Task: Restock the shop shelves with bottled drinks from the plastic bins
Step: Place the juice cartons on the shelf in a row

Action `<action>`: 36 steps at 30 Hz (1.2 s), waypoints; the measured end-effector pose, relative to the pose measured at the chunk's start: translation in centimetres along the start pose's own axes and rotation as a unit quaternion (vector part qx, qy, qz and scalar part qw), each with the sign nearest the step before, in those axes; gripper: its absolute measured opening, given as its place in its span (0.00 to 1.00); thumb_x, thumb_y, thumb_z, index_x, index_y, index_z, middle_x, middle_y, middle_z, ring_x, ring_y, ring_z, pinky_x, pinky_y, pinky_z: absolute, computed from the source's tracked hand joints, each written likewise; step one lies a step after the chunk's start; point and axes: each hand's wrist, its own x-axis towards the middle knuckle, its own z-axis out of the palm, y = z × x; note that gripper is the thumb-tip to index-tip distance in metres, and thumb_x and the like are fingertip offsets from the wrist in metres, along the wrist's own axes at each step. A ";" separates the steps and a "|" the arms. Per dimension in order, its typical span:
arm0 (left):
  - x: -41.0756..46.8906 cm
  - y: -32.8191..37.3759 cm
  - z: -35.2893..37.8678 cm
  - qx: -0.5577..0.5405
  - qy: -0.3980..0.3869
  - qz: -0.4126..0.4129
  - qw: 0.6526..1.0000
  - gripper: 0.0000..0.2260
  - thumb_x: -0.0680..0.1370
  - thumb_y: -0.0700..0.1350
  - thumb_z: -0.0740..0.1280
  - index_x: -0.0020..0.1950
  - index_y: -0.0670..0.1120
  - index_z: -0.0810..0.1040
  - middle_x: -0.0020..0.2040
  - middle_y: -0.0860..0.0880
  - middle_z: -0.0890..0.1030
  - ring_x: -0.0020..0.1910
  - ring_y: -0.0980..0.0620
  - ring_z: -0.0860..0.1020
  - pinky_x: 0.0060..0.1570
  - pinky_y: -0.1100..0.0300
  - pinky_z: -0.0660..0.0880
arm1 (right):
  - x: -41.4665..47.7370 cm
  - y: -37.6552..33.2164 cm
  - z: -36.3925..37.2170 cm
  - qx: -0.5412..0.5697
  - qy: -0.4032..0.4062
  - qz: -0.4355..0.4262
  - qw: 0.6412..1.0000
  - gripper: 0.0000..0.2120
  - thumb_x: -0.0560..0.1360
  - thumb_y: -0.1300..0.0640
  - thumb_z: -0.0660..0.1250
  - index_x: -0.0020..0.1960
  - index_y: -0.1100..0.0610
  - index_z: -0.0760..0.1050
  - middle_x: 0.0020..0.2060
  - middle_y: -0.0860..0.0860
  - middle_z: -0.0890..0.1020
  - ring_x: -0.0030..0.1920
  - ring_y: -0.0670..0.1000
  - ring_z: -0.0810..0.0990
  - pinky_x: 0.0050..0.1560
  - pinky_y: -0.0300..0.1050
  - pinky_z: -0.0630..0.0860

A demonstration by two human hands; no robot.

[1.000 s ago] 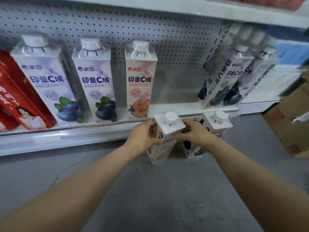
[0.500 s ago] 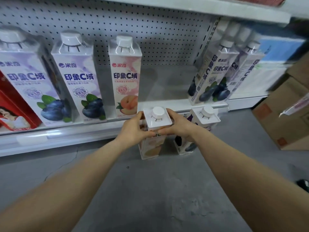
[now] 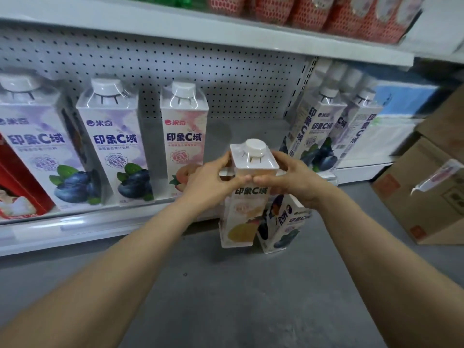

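A square peach-and-yellow drink bottle (image 3: 244, 209) with a white cap is upright in front of the bottom shelf (image 3: 105, 222). My left hand (image 3: 209, 183) grips its upper left side and my right hand (image 3: 293, 178) grips its upper right side, fingertips almost meeting on the front. Whether its base touches the grey floor I cannot tell. A blueberry bottle (image 3: 283, 227) stands on the floor right behind it, partly hidden. On the shelf stand two blueberry bottles (image 3: 118, 149) and a peach bottle (image 3: 184, 136) on the left.
More blueberry bottles (image 3: 315, 129) lean at the shelf's right end, with a gap of bare shelf (image 3: 251, 131) between them and the peach bottle. Red cartons (image 3: 17, 187) are at far left. Cardboard boxes (image 3: 426, 197) sit on the floor to the right. An upper shelf (image 3: 200, 31) overhangs.
Both hands have raised the peach-and-yellow bottle and turned it so its label faces me. It is now higher against the shelf front than before.
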 end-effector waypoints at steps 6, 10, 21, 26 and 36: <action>2.7 4.8 -2.3 -0.055 0.060 0.044 0.996 0.32 0.76 0.60 0.67 0.78 0.56 0.61 0.73 0.55 0.71 0.70 0.53 0.70 0.67 0.48 0.72 | 0.4 -6.1 -1.6 0.055 0.014 -0.079 0.995 0.37 0.63 0.54 0.79 0.71 0.48 0.72 0.62 0.49 0.81 0.58 0.51 0.83 0.47 0.44 0.80; 3.9 7.0 -3.5 -0.034 0.078 0.072 0.994 0.26 0.81 0.52 0.64 0.78 0.55 0.61 0.71 0.52 0.73 0.64 0.57 0.70 0.63 0.57 0.70 | 1.6 -7.9 -2.1 0.076 0.028 -0.119 0.990 0.37 0.65 0.54 0.80 0.71 0.48 0.71 0.65 0.51 0.79 0.61 0.52 0.81 0.56 0.50 0.81; 5.6 4.3 -1.6 -0.026 0.104 0.022 0.994 0.26 0.82 0.47 0.63 0.78 0.54 0.60 0.69 0.51 0.75 0.66 0.51 0.73 0.60 0.59 0.69 | 5.1 -4.9 0.0 0.129 0.026 -0.119 0.984 0.35 0.72 0.69 0.72 0.75 0.50 0.67 0.65 0.52 0.80 0.55 0.46 0.83 0.49 0.38 0.79; 6.5 3.9 -1.7 -0.023 0.128 0.007 0.991 0.23 0.83 0.48 0.62 0.77 0.52 0.62 0.65 0.53 0.75 0.60 0.56 0.73 0.55 0.61 0.68 | 6.4 -4.9 0.6 0.122 0.021 -0.123 0.985 0.30 0.75 0.66 0.71 0.73 0.50 0.70 0.59 0.48 0.83 0.56 0.43 0.82 0.51 0.35 0.78; 6.5 3.0 -0.1 -0.055 0.125 -0.033 0.990 0.22 0.83 0.48 0.59 0.77 0.50 0.60 0.69 0.50 0.73 0.66 0.50 0.74 0.66 0.50 0.72 | 6.9 -4.0 1.6 0.117 0.061 -0.085 0.988 0.13 0.83 0.60 0.62 0.66 0.53 0.76 0.57 0.49 0.84 0.57 0.46 0.82 0.52 0.37 0.78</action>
